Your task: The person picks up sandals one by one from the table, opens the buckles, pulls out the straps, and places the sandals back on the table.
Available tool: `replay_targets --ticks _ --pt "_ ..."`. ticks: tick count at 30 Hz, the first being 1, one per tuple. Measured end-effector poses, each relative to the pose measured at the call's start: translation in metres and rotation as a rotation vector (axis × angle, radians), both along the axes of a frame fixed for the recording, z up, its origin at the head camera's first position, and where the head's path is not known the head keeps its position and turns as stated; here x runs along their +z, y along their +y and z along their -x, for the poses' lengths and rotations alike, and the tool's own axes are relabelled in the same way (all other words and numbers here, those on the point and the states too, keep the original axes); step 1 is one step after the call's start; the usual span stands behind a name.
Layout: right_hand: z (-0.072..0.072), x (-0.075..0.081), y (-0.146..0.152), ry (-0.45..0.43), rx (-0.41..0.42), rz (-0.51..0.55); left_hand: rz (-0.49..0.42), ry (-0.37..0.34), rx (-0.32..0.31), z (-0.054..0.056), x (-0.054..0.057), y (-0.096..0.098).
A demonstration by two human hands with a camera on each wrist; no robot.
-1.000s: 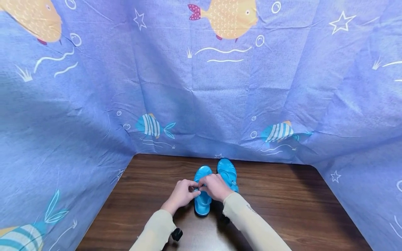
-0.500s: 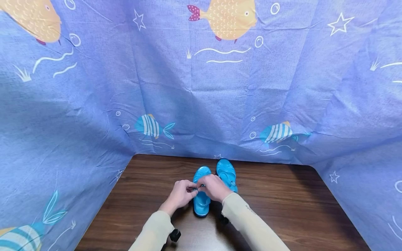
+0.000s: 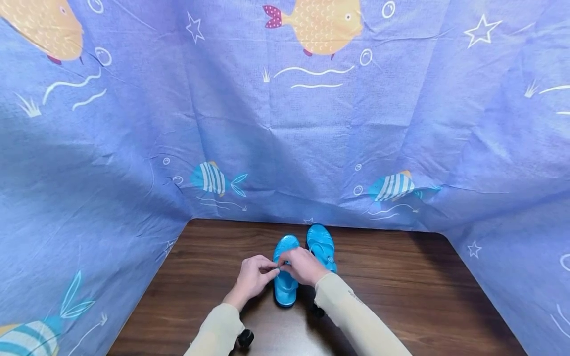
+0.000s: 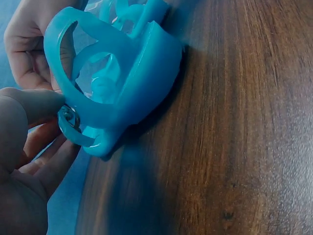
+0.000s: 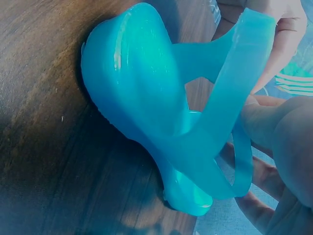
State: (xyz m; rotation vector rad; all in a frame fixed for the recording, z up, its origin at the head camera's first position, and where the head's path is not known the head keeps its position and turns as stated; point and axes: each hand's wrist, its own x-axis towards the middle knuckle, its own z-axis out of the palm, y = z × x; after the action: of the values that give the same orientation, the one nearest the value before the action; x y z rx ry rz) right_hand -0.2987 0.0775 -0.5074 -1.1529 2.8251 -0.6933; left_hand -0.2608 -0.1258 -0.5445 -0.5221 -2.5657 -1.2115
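A blue jelly sandal (image 3: 285,293) stands upright on the table, toe toward the curtain. Its metal buckle (image 4: 72,116) shows in the left wrist view, at the outer side of the strap. My left hand (image 3: 250,278) pinches the strap at that buckle with thumb and fingers. From the other side, my right hand (image 3: 304,266) reaches over the sandal and pinches its ankle strap (image 5: 243,159). In the head view both hands' fingertips meet above the sandal and hide the buckle. A matching sandal (image 3: 319,241) stands just right of it, partly behind my right hand.
The brown wooden table (image 3: 392,287) has a blue fish-print curtain (image 3: 311,148) hanging along its back and sides. A black wrist-camera mount (image 3: 246,338) sits under my left sleeve.
My left hand has shifted slightly left, and its fingers look straighter than before. The right hand and both sandals stay almost where they were.
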Motion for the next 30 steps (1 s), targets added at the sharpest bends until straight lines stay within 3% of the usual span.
replay_targets --ticks 12,22,30 --pt "0.001 0.000 0.003 0.031 0.017 0.017 -0.019 0.043 -0.003 0.002 -0.005 0.001" --pt "0.003 -0.001 0.004 0.018 0.028 0.039 -0.100 -0.012 -0.014 0.003 -0.010 -0.001" --pt "0.001 -0.002 0.000 0.012 0.006 0.021 -0.099 0.033 -0.021 0.002 -0.014 -0.003"
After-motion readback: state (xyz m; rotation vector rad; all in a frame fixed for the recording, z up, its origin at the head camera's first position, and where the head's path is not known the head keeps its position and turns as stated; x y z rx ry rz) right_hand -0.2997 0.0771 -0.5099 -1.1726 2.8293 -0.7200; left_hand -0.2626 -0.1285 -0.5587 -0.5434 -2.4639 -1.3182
